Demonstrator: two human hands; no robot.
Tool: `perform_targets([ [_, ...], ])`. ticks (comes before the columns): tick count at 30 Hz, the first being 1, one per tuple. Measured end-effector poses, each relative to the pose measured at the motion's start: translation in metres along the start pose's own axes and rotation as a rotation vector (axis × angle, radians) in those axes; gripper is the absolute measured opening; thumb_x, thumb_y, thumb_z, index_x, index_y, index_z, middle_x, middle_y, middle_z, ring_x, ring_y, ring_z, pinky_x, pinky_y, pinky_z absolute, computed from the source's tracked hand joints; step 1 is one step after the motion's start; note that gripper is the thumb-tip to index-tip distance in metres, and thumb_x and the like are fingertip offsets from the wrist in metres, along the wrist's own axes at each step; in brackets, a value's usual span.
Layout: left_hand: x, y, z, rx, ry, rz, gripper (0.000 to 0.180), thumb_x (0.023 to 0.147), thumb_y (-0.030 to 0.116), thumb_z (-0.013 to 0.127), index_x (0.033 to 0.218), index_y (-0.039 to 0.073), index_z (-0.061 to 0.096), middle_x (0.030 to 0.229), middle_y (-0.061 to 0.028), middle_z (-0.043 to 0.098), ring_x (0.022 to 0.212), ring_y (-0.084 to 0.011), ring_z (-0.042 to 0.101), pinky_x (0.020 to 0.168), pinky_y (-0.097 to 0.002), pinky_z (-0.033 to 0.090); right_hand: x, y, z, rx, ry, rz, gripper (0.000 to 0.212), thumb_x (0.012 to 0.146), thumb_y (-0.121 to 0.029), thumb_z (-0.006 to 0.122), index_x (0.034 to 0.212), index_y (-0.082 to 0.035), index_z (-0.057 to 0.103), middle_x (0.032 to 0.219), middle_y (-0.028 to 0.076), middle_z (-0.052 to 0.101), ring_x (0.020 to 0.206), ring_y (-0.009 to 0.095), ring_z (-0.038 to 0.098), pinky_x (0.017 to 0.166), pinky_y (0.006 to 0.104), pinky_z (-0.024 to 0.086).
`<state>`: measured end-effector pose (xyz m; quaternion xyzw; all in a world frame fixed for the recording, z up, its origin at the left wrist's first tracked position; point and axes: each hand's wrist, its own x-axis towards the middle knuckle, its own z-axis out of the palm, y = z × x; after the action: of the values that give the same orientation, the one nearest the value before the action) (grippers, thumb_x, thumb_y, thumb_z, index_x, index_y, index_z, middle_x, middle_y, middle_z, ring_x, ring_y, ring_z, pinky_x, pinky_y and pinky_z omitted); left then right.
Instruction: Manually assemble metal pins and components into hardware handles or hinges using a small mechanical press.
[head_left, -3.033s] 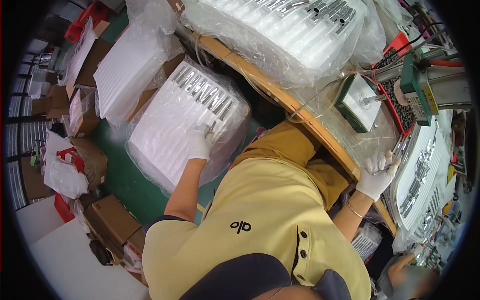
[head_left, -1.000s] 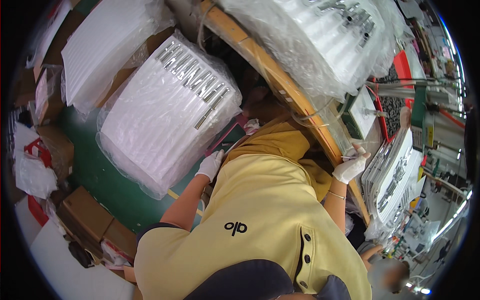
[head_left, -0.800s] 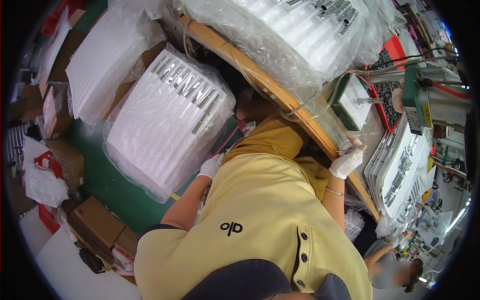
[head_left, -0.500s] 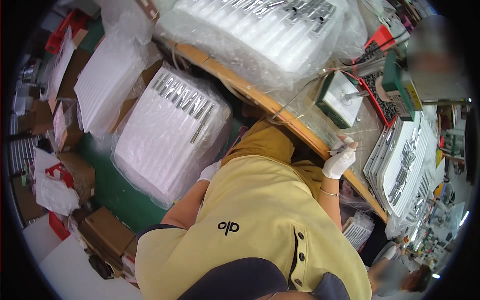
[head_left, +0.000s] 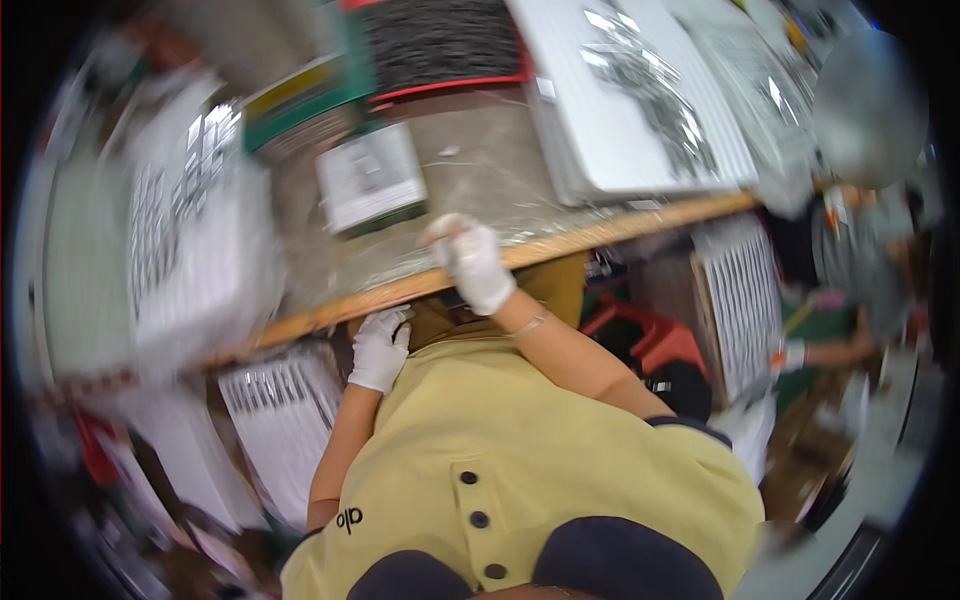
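My right hand (head_left: 470, 264), in a white glove with some fingertips bare, is raised at the wooden edge (head_left: 590, 235) of the workbench. Its fingers are curled together, and motion blur hides whatever may be in them. Just beyond it stands a small green box-shaped fixture with a white top (head_left: 372, 180). My left hand (head_left: 380, 350), gloved in white too, rests by my lap below the bench edge, fingers loosely extended and thumb apart, with nothing seen in it.
On the bench lie a red tray of small dark parts (head_left: 445, 45), a white ribbed tray of shiny metal pieces (head_left: 650, 100) and a plastic-wrapped stack (head_left: 205, 240). More white trays (head_left: 285, 420) stand below left. A red stool (head_left: 650, 335) and a co-worker (head_left: 865, 260) are to the right.
My view has swung round to face the bench squarely. My left hand has come from my side to my lap. My right hand is now nearer the white-topped fixture, its fingers curled.
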<state>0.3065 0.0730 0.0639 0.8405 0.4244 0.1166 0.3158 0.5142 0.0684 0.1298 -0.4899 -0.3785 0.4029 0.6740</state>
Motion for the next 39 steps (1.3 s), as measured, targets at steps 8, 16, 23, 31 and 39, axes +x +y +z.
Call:
perform_targets([
  [8, 0.080, -0.034, 0.124, 0.396, -0.372, 0.605, 0.049, 0.081, 0.031, 0.064, 0.123, 0.009, 0.050, 0.113, -0.0200, 0.060, 0.105, -0.0352, 0.057, 0.088, -0.0454, 0.045, 0.014, -0.003, -0.024, -0.143, -0.302, 0.184, 0.037, 0.092, -0.034, 0.048, 0.076, -0.003, 0.062, 0.060, 0.010, 0.058, 0.060, 0.022, 0.059, 0.060, 0.0339, 0.046],
  [16, 0.090, -0.013, 0.172, 0.419, -0.728, 0.571, 0.051, 0.080, 0.031, 0.066, 0.123, 0.008, 0.050, 0.116, -0.0201, 0.058, 0.105, -0.0350, 0.057, 0.089, -0.0451, 0.045, 0.026, -0.032, -0.078, -0.416, -0.346, 0.232, 0.042, 0.090, -0.037, 0.048, 0.074, -0.001, 0.061, 0.067, 0.019, 0.061, 0.064, 0.035, 0.061, 0.064, 0.0430, 0.046],
  [23, 0.043, 0.006, 0.191, 0.427, -1.039, 0.418, 0.053, 0.079, 0.030, 0.067, 0.123, 0.007, 0.049, 0.118, -0.0202, 0.057, 0.106, -0.0348, 0.057, 0.090, -0.0449, 0.045, 0.048, -0.057, -0.110, -0.423, -0.494, 0.610, 0.045, 0.090, -0.035, 0.045, 0.074, 0.004, 0.061, 0.074, 0.024, 0.060, 0.074, 0.040, 0.059, 0.072, 0.0451, 0.045],
  [31, -0.075, 0.004, 0.203, 0.457, -1.279, 0.120, 0.055, 0.077, 0.030, 0.069, 0.123, 0.007, 0.048, 0.120, -0.0204, 0.056, 0.107, -0.0347, 0.056, 0.090, -0.0446, 0.044, 0.041, -0.046, -0.106, -0.546, -0.470, 0.455, 0.041, 0.090, -0.035, 0.046, 0.073, -0.001, 0.061, 0.069, 0.022, 0.060, 0.069, 0.041, 0.059, 0.068, 0.0474, 0.045],
  [39, -0.086, -0.005, 0.209, 0.244, -1.479, -0.010, 0.065, 0.071, 0.033, 0.076, 0.122, 0.003, 0.049, 0.121, -0.0205, 0.056, 0.109, -0.0358, 0.055, 0.093, -0.0417, 0.043, 0.004, -0.043, -0.106, -0.571, -0.281, 0.113, 0.040, 0.089, -0.037, 0.047, 0.080, -0.002, 0.064, 0.075, 0.023, 0.061, 0.072, 0.039, 0.060, 0.069, 0.0442, 0.047],
])
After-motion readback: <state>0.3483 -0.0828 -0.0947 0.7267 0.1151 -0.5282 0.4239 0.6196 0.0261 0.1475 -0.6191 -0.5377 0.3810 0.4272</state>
